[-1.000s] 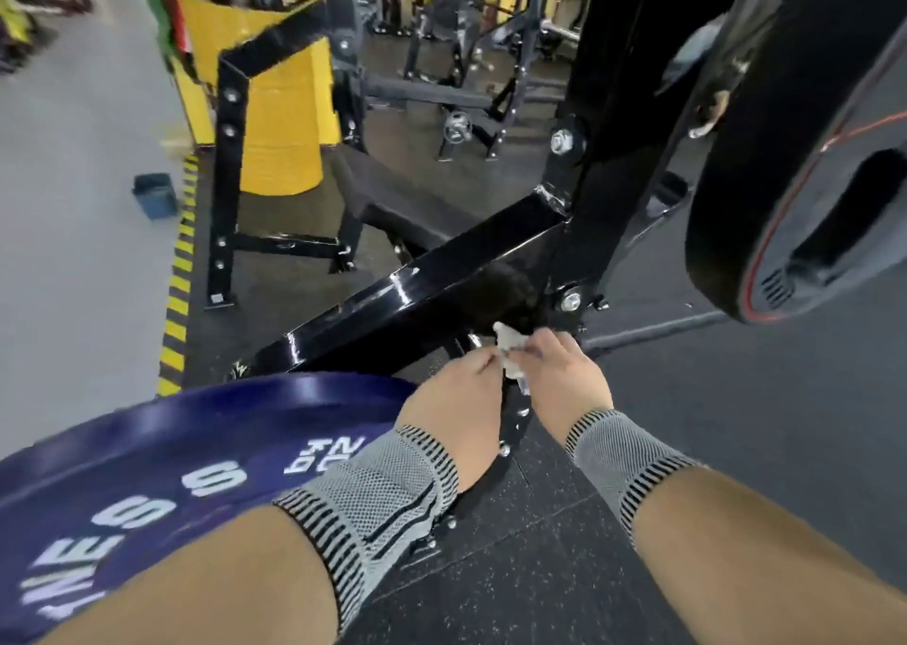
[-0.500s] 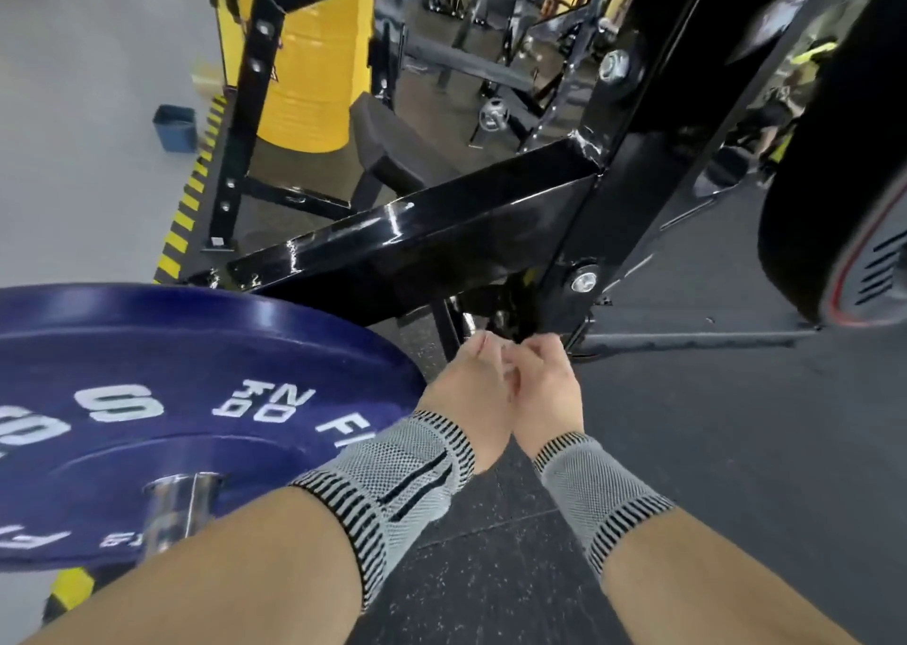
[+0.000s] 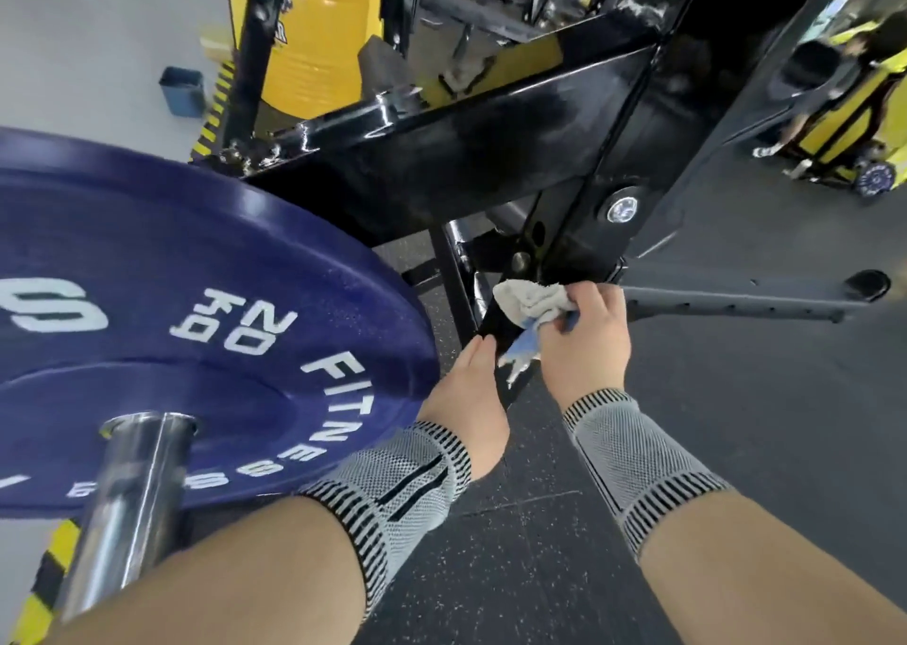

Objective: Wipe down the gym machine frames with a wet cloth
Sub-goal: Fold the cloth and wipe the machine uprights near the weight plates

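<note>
Right hand [image 3: 584, 335] bunches the cloth [image 3: 532, 303] against the frame [image 3: 579, 247] at centre, just under the bolted joint. The post runs up toward the upper right, so the wipe probably follows it. Left hand [image 3: 466, 394] rests lower, fingers straight, touching a strut.

The floor [image 3: 564, 571] underfoot is dark rubber matting flecked with pale specks, with a seam line crossing it between the forearms. The black steel machine frame [image 3: 491, 154] stands on this matting, and a low grey bar with a row of holes [image 3: 736, 303] runs off to the right just above it. Far left, past a yellow-and-black hazard stripe [image 3: 216, 104], the floor turns smooth pale grey, and a small blue bin [image 3: 182, 91] stands there.
</note>
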A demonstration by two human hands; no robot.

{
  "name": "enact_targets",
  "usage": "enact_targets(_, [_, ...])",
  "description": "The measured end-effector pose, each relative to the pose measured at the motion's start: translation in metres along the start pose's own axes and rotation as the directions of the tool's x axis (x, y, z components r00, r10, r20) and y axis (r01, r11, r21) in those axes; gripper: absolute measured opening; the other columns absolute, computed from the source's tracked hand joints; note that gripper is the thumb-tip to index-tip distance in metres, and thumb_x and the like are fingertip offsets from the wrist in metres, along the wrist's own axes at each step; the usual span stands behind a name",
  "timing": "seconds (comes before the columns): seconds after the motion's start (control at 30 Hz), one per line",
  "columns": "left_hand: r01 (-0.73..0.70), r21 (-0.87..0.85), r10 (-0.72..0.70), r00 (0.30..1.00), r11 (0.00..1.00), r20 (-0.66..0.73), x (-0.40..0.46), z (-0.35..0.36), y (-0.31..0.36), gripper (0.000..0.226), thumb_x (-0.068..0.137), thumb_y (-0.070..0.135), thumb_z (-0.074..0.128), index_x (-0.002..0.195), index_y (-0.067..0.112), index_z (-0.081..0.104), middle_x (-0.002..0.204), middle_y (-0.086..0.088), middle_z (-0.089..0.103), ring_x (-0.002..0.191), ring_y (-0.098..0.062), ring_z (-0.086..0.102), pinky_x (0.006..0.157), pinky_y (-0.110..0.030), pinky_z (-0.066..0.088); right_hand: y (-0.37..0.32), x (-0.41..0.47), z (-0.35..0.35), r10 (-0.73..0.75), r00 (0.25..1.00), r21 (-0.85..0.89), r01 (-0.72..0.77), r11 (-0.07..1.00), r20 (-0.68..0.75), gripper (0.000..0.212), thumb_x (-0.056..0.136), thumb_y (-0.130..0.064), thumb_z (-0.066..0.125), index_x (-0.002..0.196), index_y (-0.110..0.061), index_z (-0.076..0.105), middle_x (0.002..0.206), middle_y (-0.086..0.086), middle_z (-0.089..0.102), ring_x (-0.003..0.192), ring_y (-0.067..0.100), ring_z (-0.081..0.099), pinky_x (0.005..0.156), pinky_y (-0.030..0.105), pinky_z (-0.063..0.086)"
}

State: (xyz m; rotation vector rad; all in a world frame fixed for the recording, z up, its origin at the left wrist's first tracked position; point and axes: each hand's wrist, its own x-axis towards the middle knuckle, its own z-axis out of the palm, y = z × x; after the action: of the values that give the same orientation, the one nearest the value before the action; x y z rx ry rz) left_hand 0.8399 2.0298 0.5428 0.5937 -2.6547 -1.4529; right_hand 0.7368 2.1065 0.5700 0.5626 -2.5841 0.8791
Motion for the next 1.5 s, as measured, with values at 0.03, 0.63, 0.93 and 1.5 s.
enact_targets(0.03, [0.013, -0.029, -0.013, 1.0, 0.999, -0.023, 0.005, 0.004, -0.004, 0.07, 0.094, 0.0, 0.042, 0.154, 0.022, 0.013, 0.159, 0.005, 0.02, 0.14, -0.015, 0.034, 0.116, -0.027, 0.025, 0.005, 0.001, 0.002, -0.092, 0.995, -0.013, 0.092, 0.996, -0.027, 0.022, 0.079, -0.001, 0.062, 0.101, -0.008, 0.062, 0.106, 0.001, 0.047, 0.096, 0.021, 0.05, 0.077, 0.026, 0.042])
enact_targets(0.63, [-0.055, -0.093, 0.025, 0.954, 0.994, -0.299, 0.069, 0.11, -0.143, 0.069, 0.096, 0.004, 0.038, 0.153, 0.034, 0.014, 0.149, 0.008, 0.037, 0.132, -0.016, 0.043, 0.111, -0.03, 0.033, 0.095, -0.019, 0.099, -0.869, 0.271, -0.559, 0.829, -0.008, 0.414, 0.052, 0.084, -0.021, 0.029, 0.113, -0.001, 0.068, 0.119, 0.016, 0.065, 0.115, 0.033, 0.057, 0.103, 0.042, 0.025])
enact_targets(0.93, [-0.266, -0.036, 0.213, 0.838, 0.963, -0.503, 0.097, 0.121, -0.187, 0.07, 0.092, -0.005, 0.039, 0.149, 0.035, 0.029, 0.135, -0.001, 0.055, 0.109, -0.023, 0.058, 0.098, -0.036, 0.047, 0.139, -0.063, 0.172, -0.82, 0.286, -0.626, 0.772, -0.109, 0.496, 0.057, 0.083, -0.021, 0.017, 0.095, -0.017, 0.073, 0.097, 0.002, 0.067, 0.095, 0.029, 0.056, 0.092, 0.043, 0.04])
enact_targets(1.5, [-0.436, 0.087, 0.423, 0.774, 0.896, -0.472, 0.12, 0.133, -0.159, 0.082, 0.09, 0.019, 0.061, 0.153, 0.033, 0.011, 0.146, 0.003, 0.044, 0.128, -0.016, 0.05, 0.108, -0.032, 0.038, 0.182, -0.057, 0.164, -0.762, 0.604, -0.235, 0.725, 0.647, -0.234, 0.027, 0.063, 0.01, 0.071, 0.085, -0.004, 0.066, 0.089, 0.015, 0.055, 0.074, 0.034, 0.056, 0.062, 0.042, 0.054])
